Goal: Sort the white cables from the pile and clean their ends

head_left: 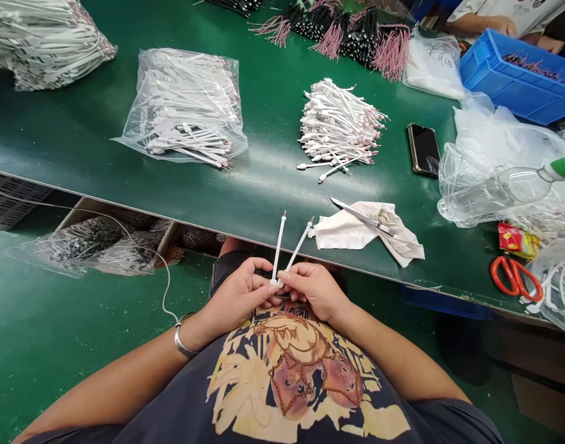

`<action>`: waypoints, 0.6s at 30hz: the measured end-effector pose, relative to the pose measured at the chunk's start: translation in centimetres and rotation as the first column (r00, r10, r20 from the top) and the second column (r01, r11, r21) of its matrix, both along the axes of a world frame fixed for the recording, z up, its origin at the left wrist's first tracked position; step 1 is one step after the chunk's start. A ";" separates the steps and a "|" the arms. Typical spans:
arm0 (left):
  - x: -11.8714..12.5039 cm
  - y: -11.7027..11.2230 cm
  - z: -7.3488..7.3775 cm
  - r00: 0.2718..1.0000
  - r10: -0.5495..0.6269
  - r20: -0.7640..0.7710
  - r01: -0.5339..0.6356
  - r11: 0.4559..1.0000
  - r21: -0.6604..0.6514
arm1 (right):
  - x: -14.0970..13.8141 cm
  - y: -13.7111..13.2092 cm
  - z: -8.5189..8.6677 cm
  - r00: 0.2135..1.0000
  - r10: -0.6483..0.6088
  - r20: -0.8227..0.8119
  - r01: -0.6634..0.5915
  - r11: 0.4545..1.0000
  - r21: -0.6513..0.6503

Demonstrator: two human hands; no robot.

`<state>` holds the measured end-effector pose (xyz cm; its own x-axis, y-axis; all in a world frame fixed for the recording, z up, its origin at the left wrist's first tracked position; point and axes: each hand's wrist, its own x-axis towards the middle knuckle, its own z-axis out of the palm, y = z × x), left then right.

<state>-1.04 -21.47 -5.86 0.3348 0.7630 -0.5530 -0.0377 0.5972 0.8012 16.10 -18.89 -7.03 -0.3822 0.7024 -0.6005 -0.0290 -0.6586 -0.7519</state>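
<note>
Close to my body, just off the table's near edge, my left hand (255,285) pinches a short white cable (278,248) by its connector end. My right hand (310,287) grips a second white cable (299,245) the same way, its fingertips meeting those of the left. Both cables point away from me, with reddish wire tips at the far ends. The fingers partly hide the connectors. Beyond my hands lies a loose pile of similar white cables (338,120). Tweezers (362,216) rest on a crumpled cream cloth (345,233) to the right.
Bagged white cables (190,105) lie at left on the green table (268,179). Rightward are a phone (424,149), a clear bottle (499,191), red-handled scissors (515,277) and a blue bin (518,77). Another person's hand (502,26) is behind the bin.
</note>
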 end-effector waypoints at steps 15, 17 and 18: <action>-0.4 -0.2 -0.8 0.998 -0.014 0.058 0.019 0.995 -0.094 | -0.3 -0.3 0.1 1.000 -0.017 0.012 0.016 0.998 0.059; -0.4 -0.2 -0.9 0.998 -0.020 0.056 0.025 0.995 -0.095 | -0.4 -0.3 0.1 1.000 -0.013 0.014 0.012 0.998 0.059; -0.4 -0.2 -0.9 0.998 -0.024 0.052 0.029 0.995 -0.098 | -0.4 -0.3 0.1 1.000 -0.010 0.018 0.009 0.998 0.060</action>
